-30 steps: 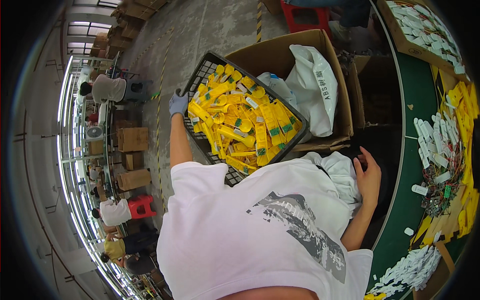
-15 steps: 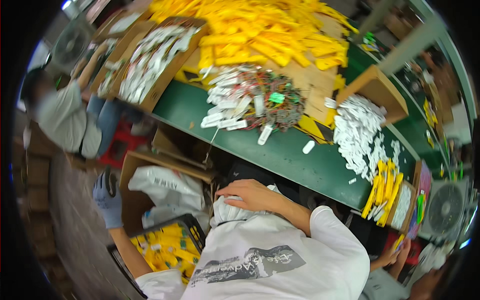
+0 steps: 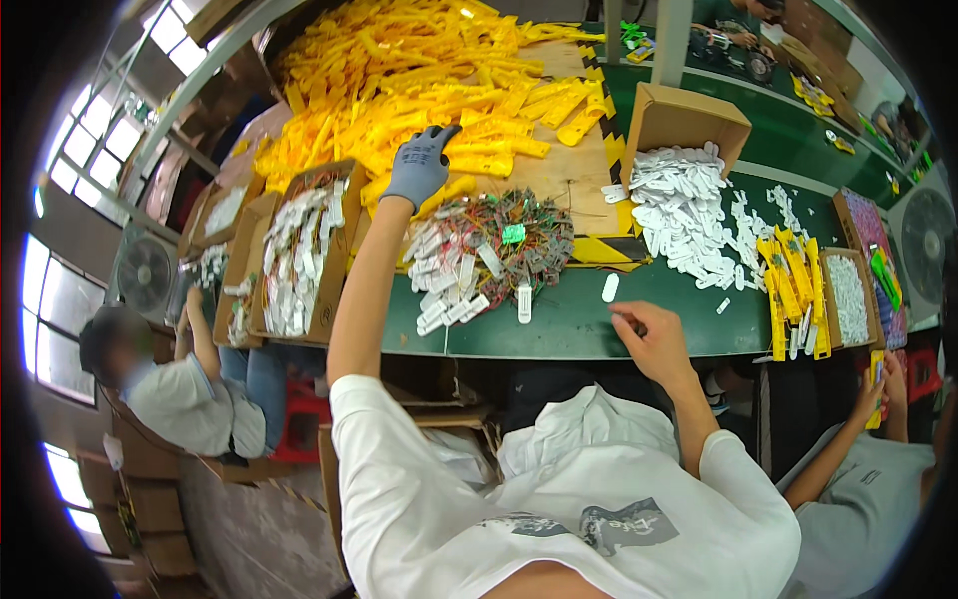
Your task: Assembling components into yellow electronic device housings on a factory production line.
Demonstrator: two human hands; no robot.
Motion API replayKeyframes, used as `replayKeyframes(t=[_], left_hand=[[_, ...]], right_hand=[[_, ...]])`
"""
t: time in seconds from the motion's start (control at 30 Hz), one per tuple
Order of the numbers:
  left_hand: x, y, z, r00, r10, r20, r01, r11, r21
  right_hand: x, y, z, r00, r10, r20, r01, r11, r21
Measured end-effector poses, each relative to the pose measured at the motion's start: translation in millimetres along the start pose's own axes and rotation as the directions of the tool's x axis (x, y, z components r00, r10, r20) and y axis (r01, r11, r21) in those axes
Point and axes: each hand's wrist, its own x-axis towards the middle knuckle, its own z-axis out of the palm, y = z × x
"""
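Observation:
My left hand point(image 3: 419, 168), in a blue-grey glove, reaches over the near part of a heap of long yellow plastic casings point(image 3: 389, 85). Its fingers are apart, and I see nothing held in them. My bare right hand point(image 3: 654, 344) is at the table's front edge with fingers loosely bent; a gap shows between them and nothing is visibly held. Just beyond it lies a loose white oval piece point(image 3: 610, 288). Between my arms sits a tangle of thin coloured wires point(image 3: 539, 235) with white plastic housings point(image 3: 454, 290) and a small green piece point(image 3: 513, 234).
White oval pieces point(image 3: 684, 215) spill from a tipped cardboard box point(image 3: 689, 118). Yellow casings point(image 3: 793, 285) stand by a box of small white parts point(image 3: 848, 299) at right. Left, a cardboard box point(image 3: 324, 299) holds wired housings. Co-workers sit on both sides.
My left hand has swung up from beside the floor-level bin to the yellow heap. My right hand has left my lap for the table edge. The view has turned toward the table.

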Motion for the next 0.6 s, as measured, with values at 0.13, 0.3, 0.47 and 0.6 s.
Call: replayKeyframes(t=[0.13, 0.3, 0.47, 0.6], left_hand=[[44.2, -4.1, 47.3, 0.901, 0.099, 0.422, -0.203, 0.956, 0.211], [78.7, -0.7, 77.1, 0.811, 0.013, 0.585, -0.254, 0.909, 0.332], [69.3, -45.1, 62.9, 0.973, -0.206, -0.103, 0.116, 0.825, -0.553], [30.9, 33.5, -18.2, 0.841, -0.498, -0.212, -0.132, 0.190, -0.973]], right_hand=[[-23.3, 9.7, 3.6, 1.000, 0.000, 0.015, 0.001, 1.000, -0.027], [-36.0, 17.0, -6.2, 0.993, 0.115, -0.021, -0.115, 0.993, -0.010], [-21.2, 31.1, -5.4, 0.998, 0.058, -0.021, -0.058, 0.998, -0.001], [3.9, 42.2, -15.5, 0.998, 0.068, -0.001, -0.068, 0.995, -0.067]])
